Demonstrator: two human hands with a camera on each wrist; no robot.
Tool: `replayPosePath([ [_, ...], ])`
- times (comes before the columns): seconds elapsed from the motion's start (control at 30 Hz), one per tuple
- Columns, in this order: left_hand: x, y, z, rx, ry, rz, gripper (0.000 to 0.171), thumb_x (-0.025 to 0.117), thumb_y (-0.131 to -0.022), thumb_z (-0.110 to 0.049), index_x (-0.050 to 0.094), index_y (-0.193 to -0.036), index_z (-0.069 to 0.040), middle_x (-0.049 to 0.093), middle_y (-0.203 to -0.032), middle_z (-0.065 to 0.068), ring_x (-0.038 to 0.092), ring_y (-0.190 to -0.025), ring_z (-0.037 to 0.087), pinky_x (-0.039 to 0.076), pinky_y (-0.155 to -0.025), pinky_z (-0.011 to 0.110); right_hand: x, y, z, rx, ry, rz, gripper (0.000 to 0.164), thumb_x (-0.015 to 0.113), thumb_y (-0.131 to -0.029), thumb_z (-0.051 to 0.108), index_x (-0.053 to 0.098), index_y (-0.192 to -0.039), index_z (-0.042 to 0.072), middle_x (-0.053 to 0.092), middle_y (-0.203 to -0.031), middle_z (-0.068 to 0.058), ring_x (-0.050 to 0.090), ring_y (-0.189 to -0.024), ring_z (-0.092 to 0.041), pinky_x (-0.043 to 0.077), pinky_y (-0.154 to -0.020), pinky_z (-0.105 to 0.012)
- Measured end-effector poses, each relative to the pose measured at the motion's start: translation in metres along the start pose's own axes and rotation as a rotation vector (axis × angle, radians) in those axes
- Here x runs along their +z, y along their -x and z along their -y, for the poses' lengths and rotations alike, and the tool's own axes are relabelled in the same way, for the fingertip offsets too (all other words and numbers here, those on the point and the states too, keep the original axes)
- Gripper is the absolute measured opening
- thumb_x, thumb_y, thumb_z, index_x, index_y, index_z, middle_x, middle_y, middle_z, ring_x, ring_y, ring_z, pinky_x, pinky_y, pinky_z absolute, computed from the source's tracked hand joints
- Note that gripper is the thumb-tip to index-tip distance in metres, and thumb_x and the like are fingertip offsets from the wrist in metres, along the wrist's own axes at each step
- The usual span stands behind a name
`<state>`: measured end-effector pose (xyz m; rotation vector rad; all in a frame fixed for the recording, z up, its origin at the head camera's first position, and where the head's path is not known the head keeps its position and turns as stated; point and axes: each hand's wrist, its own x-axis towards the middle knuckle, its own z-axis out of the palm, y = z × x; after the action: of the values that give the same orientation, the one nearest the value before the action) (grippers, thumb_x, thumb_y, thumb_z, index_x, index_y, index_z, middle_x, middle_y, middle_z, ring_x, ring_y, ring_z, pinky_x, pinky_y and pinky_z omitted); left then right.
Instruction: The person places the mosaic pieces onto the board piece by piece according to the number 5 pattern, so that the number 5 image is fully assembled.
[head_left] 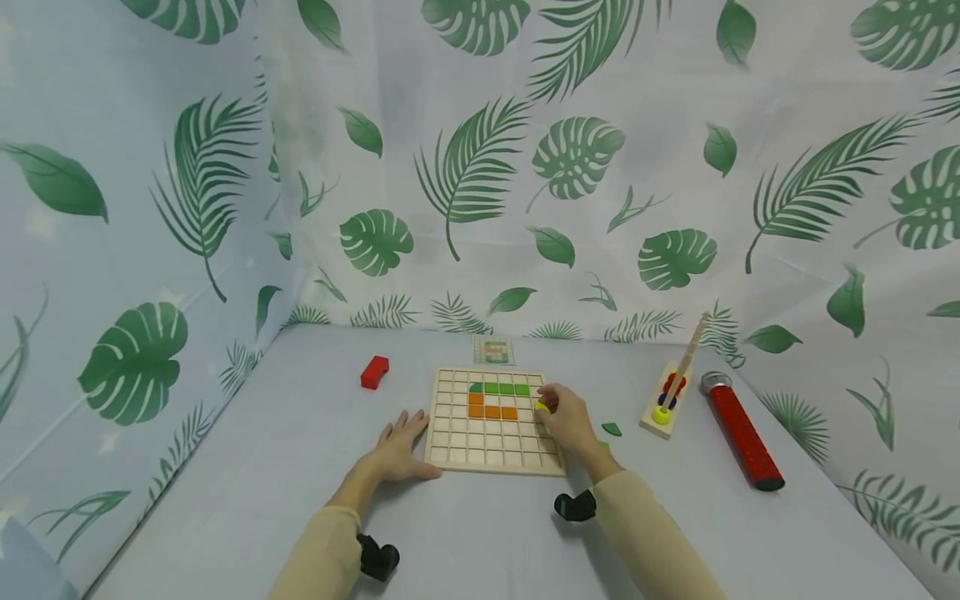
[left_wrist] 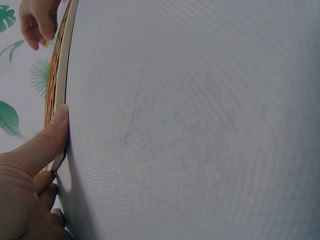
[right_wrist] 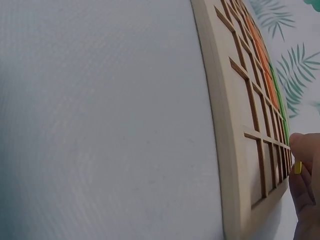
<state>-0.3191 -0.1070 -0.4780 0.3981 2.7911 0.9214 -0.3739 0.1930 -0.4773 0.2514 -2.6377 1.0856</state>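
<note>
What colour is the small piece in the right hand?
Yellow; the small piece in the right hand shows best in the right wrist view.

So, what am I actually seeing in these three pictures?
No machine here: the left grip and right grip are a person's bare hands. The wide picture comes from a camera on the head, the other two from cameras on the wrists. On a pale surface lies a gridded wooden board with green pieces and orange pieces in it; a red block, a card and a red tube lie around it. The right grip pinches a yellow piece; the left touches the board's near left corner.
</note>
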Motion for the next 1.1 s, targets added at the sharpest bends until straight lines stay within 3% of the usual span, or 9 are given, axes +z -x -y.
replayPosePath([
  [0.47,0.003,0.000,0.000,-0.006,-0.002,0.022,0.096,0.080,-0.072,-0.038,0.031,-0.146,-0.003,0.023,-0.153,0.017,0.008,-0.142,0.036,0.005,-0.112,0.053,0.017,0.000,0.001,-0.039,-0.021,0.067,0.034,0.071,-0.080,0.001,0.059,-0.113,0.000,0.063,-0.093,-0.006,0.060,-0.087,-0.020,0.051,-0.079,-0.036],
  [0.83,0.002,0.001,0.000,-0.006,-0.004,0.016,0.095,0.080,-0.073,-0.037,0.030,-0.147,-0.003,0.023,-0.153,0.016,0.007,-0.142,0.036,0.005,-0.112,0.052,0.019,0.001,0.006,-0.021,-0.017,0.066,0.032,0.068,-0.082,0.000,0.059,-0.113,0.001,0.063,-0.095,-0.007,0.060,-0.090,-0.022,0.050,-0.082,-0.037],
  [1.1,-0.001,-0.002,0.002,0.007,-0.009,0.012,0.095,0.079,-0.074,-0.037,0.029,-0.147,-0.003,0.022,-0.153,0.016,0.006,-0.142,0.035,0.003,-0.112,0.052,0.020,-0.004,0.003,-0.045,0.017,0.035,0.030,0.069,-0.080,0.000,0.061,-0.109,0.001,0.063,-0.090,-0.005,0.059,-0.083,-0.019,0.050,-0.077,-0.036],
])
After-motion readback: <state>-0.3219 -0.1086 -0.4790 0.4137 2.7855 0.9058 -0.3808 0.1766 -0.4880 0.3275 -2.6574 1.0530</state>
